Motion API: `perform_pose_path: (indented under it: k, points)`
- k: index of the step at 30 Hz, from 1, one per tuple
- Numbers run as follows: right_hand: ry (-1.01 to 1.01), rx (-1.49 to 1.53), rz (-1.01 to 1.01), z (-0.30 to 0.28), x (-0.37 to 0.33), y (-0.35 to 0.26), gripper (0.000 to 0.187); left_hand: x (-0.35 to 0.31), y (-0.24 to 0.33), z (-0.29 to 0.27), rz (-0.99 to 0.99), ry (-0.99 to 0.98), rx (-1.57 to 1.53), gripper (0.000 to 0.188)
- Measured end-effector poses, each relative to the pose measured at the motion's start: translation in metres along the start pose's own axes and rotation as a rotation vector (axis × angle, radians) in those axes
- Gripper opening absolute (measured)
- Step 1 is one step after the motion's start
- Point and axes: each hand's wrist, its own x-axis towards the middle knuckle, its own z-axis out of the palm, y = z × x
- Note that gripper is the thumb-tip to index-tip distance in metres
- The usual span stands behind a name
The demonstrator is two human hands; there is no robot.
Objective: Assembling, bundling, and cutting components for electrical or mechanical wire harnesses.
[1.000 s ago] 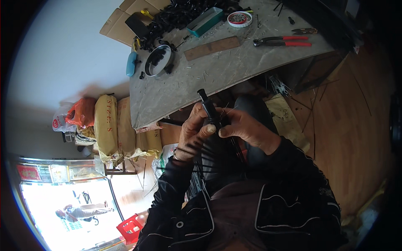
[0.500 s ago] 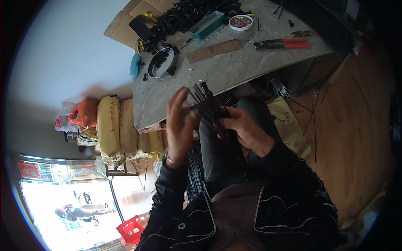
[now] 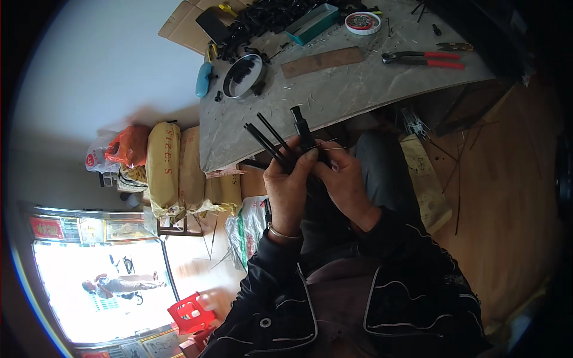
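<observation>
Both hands meet above my lap, just off the table's front edge. My left hand (image 3: 287,190) is closed around several thin black rods (image 3: 261,141), whose ends fan out up and to the left. Beside them a black tubular piece (image 3: 300,123) with a stepped tip points away from me. Together these look like part of an umbrella frame. My right hand (image 3: 347,184) pinches at the base of the tubular piece, its thumb close to the left thumb. A fine wire (image 3: 332,145) sticks out sideways there. The lower ends of the rods are lost against dark clothing.
On the grey table (image 3: 343,89) are a metal bowl (image 3: 260,67) with black bits, a brown flat bar (image 3: 322,62), red-handled pincers (image 3: 427,60), a green tray (image 3: 310,25), a white round tub (image 3: 363,22) and a black parts heap (image 3: 262,24). Yellow sacks (image 3: 163,170) stand left.
My left hand, raised and blurred beside the rods before, has come down onto them and now grips them next to my right hand. The view has shifted slightly.
</observation>
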Motion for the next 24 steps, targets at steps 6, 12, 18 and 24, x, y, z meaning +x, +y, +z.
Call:
perform_pose_path:
  k: [6,12,18,24]
  points:
    - [-0.016,-0.402,-0.182,-0.010,0.000,-0.009,0.031,0.005,0.006,-0.015,-0.083,-0.025,-0.025,0.029]
    - [-0.191,-0.465,0.044,-0.030,0.014,-0.019,0.017,0.003,0.004,-0.015,-0.065,-0.055,-0.017,0.029]
    - [-0.404,-0.012,0.463,-0.046,0.033,-0.017,0.016,-0.006,0.003,-0.009,-0.002,-0.046,0.016,0.028]
    - [-0.403,-0.146,0.447,-0.035,0.028,-0.025,0.020,-0.003,0.006,-0.011,-0.014,-0.044,0.097,0.027]
